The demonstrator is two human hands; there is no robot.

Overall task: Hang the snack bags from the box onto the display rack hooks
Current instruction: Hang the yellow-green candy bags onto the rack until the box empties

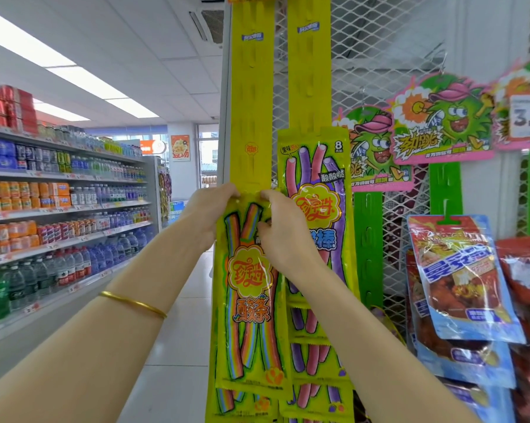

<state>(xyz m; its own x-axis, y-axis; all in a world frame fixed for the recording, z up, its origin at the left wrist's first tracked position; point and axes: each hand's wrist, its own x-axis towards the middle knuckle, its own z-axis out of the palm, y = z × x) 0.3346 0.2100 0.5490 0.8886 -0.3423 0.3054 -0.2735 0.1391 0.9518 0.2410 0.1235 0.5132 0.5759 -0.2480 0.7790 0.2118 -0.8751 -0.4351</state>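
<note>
Both hands are pinching the top edge of the rainbow snack bag [251, 300] in the head view. The left hand [210, 209] has the left corner. The right hand [280, 230] nips the header, its lower fingers curled against the bag's front. The bag sits upright, its top pressed to the left yellow hanger strip [251, 117]; the fingers hide whether a hook has caught. Matching bags peek out beneath it. Just to the right, a pink-and-purple bag [315, 178] hangs on the second yellow strip [308, 71]. A gold bangle [133, 304] circles the left forearm. Blue bags [459, 279] hang further right, and drink shelves [59, 203] line the aisle on the left.
</note>
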